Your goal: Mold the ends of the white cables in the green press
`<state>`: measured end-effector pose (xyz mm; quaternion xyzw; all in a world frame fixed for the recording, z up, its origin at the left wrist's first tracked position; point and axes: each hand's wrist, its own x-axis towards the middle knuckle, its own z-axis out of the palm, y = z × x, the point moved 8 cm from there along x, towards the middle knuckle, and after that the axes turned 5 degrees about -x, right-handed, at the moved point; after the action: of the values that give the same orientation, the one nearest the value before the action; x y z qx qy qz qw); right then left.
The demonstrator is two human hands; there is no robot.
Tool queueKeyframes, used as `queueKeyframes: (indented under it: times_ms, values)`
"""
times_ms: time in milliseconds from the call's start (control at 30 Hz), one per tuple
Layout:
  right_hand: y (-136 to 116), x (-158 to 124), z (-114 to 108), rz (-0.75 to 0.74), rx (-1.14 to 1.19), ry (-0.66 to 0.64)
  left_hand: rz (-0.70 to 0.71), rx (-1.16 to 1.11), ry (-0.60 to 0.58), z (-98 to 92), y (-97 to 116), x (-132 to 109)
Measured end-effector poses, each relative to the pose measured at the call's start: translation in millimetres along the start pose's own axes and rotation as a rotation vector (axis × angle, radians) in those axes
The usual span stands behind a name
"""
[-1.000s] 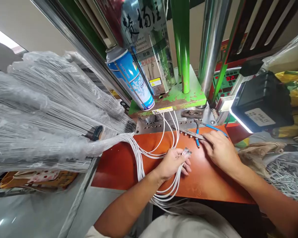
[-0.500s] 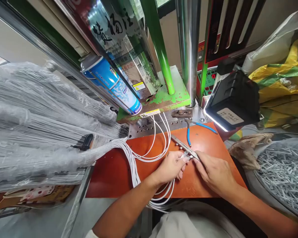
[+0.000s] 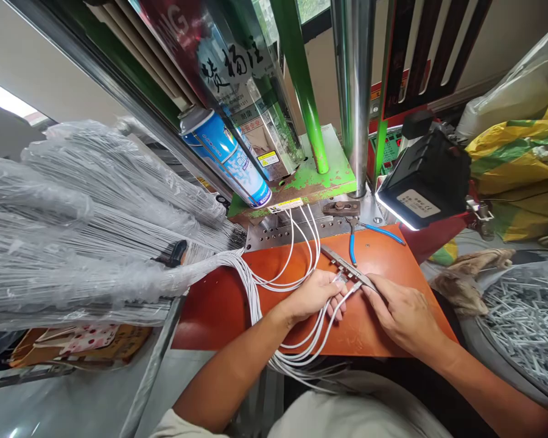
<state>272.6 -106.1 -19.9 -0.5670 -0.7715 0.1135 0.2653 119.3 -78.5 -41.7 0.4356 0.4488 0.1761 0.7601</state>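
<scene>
My left hand grips a bunch of thin white cables, and small clear connector ends poke out past its fingertips. A slotted steel bar lies angled across those ends, its lower end pinched by the fingers of my right hand. Some white strands run up to the bar beside my right fingers. Blue-handled pliers lie just beyond the bar on the orange work board. Other cable lengths loop up to the press's perforated steel plate.
Plastic-wrapped bundles of white cable fill the left side. Behind the board stand a green and chrome press column and a blue spray can. On the right are a black lamp and a bin of white pieces.
My hands have stayed together around the steel bar and connector ends. White strands now run from below my left hand up to the bar. The view has shifted slightly.
</scene>
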Motion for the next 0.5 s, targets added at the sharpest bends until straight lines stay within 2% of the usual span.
queueKeyframes:
  times_ms: [200, 333, 433, 467, 500]
  values:
    - [0, 0, 3, -0.041, -0.026, -0.021, 0.005, 0.054, 0.025, -0.8, -2, 6]
    - [-5, -1, 6, -0.127, 0.001, -0.047, 0.026, 0.089, 0.093, -0.9, 1, 8]
    - [-1, 0, 4, -0.086, -0.014, 0.000, 0.028, 0.091, 0.046, 2.3, 3, 6]
    - [1, 0, 2, -0.057, -0.022, 0.022, 0.056, 0.129, 0.060, -0.3, 5, 4]
    - [3, 0, 1, -0.031, -0.024, 0.040, 0.108, 0.191, 0.123, -6.9, 10, 2]
